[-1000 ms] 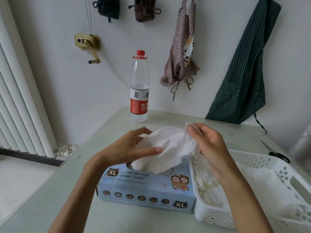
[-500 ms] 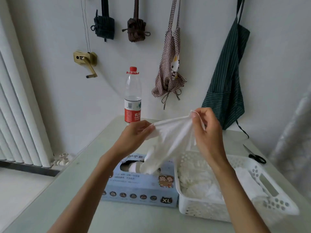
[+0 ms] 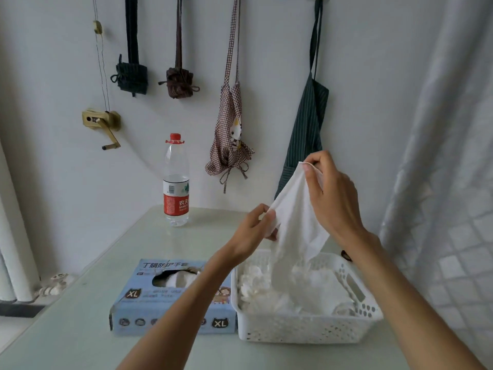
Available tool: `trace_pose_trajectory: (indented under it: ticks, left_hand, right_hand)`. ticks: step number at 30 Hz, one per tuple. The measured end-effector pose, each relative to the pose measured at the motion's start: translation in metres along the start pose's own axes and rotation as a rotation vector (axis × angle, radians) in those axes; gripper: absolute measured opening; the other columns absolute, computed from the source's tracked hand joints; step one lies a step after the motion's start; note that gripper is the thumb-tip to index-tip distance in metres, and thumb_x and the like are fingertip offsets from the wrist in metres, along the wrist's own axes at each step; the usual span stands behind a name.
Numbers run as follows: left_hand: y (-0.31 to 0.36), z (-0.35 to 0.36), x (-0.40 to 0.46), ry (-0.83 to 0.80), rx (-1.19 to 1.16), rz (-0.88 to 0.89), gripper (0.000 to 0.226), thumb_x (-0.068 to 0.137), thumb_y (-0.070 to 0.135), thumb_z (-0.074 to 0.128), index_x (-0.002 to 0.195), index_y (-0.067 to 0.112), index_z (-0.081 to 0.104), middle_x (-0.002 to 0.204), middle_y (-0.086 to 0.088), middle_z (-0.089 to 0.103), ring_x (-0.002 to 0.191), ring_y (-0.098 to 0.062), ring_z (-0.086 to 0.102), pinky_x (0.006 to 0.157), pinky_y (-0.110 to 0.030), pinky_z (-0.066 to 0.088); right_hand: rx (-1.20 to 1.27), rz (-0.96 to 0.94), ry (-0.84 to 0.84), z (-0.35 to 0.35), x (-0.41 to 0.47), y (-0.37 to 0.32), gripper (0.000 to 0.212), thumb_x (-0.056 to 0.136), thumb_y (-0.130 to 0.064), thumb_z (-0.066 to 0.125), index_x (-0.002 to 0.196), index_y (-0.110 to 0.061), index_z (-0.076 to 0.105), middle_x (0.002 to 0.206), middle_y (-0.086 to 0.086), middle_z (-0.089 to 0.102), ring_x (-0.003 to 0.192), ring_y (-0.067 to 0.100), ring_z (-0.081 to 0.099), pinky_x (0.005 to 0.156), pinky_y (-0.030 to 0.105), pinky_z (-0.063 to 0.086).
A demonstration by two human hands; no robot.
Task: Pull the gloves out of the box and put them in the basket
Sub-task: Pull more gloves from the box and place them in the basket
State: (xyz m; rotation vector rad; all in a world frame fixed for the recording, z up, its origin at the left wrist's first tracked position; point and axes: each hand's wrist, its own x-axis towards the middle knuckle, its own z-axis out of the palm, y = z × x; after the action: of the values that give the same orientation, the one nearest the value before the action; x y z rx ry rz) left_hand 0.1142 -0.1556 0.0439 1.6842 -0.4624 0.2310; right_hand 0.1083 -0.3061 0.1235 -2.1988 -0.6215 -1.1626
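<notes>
A white glove (image 3: 296,225) hangs in the air above the white basket (image 3: 306,329), stretched between the person's two hands. The right hand (image 3: 333,198) pinches its top corner between thumb and curled fingertips, holding that end highest. The left hand (image 3: 253,231) pinches the glove's left edge lower down, thumb pressed on the fabric against the forefinger. From these two grips the glove drapes downward, and its loose lower end reaches toward the pile of white gloves (image 3: 293,292) already lying in the basket; whether it touches them cannot be told. Just left of the basket, touching its side, lies the blue glove box (image 3: 149,303), with white material showing in its oval opening. Both stand on a pale green table (image 3: 80,329). A water bottle (image 3: 176,182) with a red cap stands upright farther back, near the wall.
</notes>
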Motion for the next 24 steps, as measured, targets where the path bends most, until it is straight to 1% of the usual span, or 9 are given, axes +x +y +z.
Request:
trace_pose_trajectory:
  ticks: [2, 5, 8, 11, 14, 16, 19, 21, 24]
  left_hand:
    - [-0.005, 0.01, 0.006, 0.055, 0.018, 0.04, 0.025, 0.102, 0.025, 0.039, 0.086, 0.008, 0.047, 0.07, 0.0, 0.05, 0.061, -0.009, 0.049, 0.058, -0.022, 0.044]
    - [-0.014, 0.023, 0.011, 0.176, 0.077, 0.066, 0.027, 0.099, 0.039, 0.041, 0.084, 0.018, 0.05, 0.063, 0.004, 0.048, 0.057, -0.014, 0.043, 0.052, -0.031, 0.037]
    - [-0.022, 0.023, 0.01, 0.292, 0.294, 0.107, 0.026, 0.098, 0.045, 0.039, 0.086, 0.025, 0.049, 0.051, 0.004, 0.04, 0.047, -0.014, 0.033, 0.047, -0.028, 0.027]
    - [-0.019, 0.011, 0.004, 0.342, 0.542, 0.155, 0.023, 0.099, 0.045, 0.036, 0.093, 0.027, 0.048, 0.054, 0.0, 0.052, 0.051, -0.018, 0.046, 0.051, -0.031, 0.038]
    - [-0.004, -0.012, -0.007, 0.367, 0.713, 0.293, 0.019, 0.098, 0.045, 0.038, 0.1, 0.029, 0.049, 0.055, 0.002, 0.058, 0.054, -0.028, 0.057, 0.054, -0.035, 0.049]
    - [0.009, -0.025, -0.012, 0.408, 0.827, 0.437, 0.018, 0.096, 0.046, 0.037, 0.101, 0.032, 0.047, 0.056, 0.006, 0.06, 0.051, -0.025, 0.058, 0.051, -0.029, 0.047]
    - [0.027, -0.04, -0.014, 0.465, 0.918, 0.556, 0.015, 0.096, 0.041, 0.043, 0.101, 0.03, 0.053, 0.059, 0.008, 0.064, 0.049, -0.019, 0.057, 0.052, -0.023, 0.038]
    - [0.022, -0.041, -0.011, 0.431, 0.928, 0.545, 0.018, 0.096, 0.04, 0.045, 0.101, 0.028, 0.056, 0.061, 0.002, 0.067, 0.052, -0.022, 0.06, 0.054, -0.025, 0.041]
    - [-0.017, -0.026, 0.002, 0.206, 0.989, 0.416, 0.021, 0.097, 0.046, 0.04, 0.104, 0.031, 0.052, 0.067, -0.003, 0.068, 0.058, -0.027, 0.062, 0.056, -0.031, 0.048]
  right_hand:
    - [-0.035, 0.032, -0.004, -0.008, -0.002, 0.008, 0.021, 0.102, -0.03, 0.037, 0.105, -0.014, 0.049, 0.077, -0.001, 0.061, 0.065, 0.019, 0.05, 0.06, 0.033, 0.035]
    - [-0.102, 0.111, -0.012, -0.019, -0.009, 0.027, 0.022, 0.102, -0.03, 0.036, 0.106, -0.013, 0.049, 0.071, -0.002, 0.056, 0.065, 0.025, 0.049, 0.059, 0.033, 0.031]
    - [-0.153, 0.13, -0.017, -0.019, -0.02, 0.043, 0.023, 0.102, -0.031, 0.037, 0.108, -0.013, 0.05, 0.074, 0.005, 0.063, 0.069, 0.033, 0.058, 0.059, 0.035, 0.036]
    - [-0.173, 0.148, -0.019, -0.013, -0.033, 0.048, 0.024, 0.101, -0.031, 0.037, 0.108, -0.013, 0.051, 0.059, -0.002, 0.051, 0.061, 0.034, 0.057, 0.057, 0.035, 0.039]
    - [-0.083, 0.152, 0.024, -0.009, -0.046, 0.042, 0.023, 0.101, -0.031, 0.039, 0.106, -0.013, 0.051, 0.052, -0.005, 0.044, 0.047, 0.024, 0.046, 0.052, 0.031, 0.032]
    - [0.019, 0.159, 0.077, -0.007, -0.054, 0.036, 0.02, 0.101, -0.032, 0.04, 0.102, -0.014, 0.05, 0.048, -0.009, 0.039, 0.04, 0.01, 0.036, 0.048, 0.026, 0.026]
    - [0.165, 0.184, 0.134, -0.005, -0.063, 0.024, 0.015, 0.1, -0.029, 0.042, 0.097, -0.016, 0.05, 0.04, -0.006, 0.032, 0.038, 0.014, 0.036, 0.041, 0.018, 0.017]
    - [0.247, 0.241, 0.139, 0.001, -0.073, 0.026, 0.014, 0.099, -0.028, 0.044, 0.096, -0.016, 0.05, 0.041, -0.004, 0.034, 0.039, 0.014, 0.035, 0.04, 0.027, 0.022]
    - [0.208, 0.41, 0.04, 0.015, -0.097, 0.055, 0.016, 0.099, -0.027, 0.044, 0.099, -0.012, 0.05, 0.05, -0.002, 0.043, 0.042, 0.01, 0.038, 0.045, 0.03, 0.029]
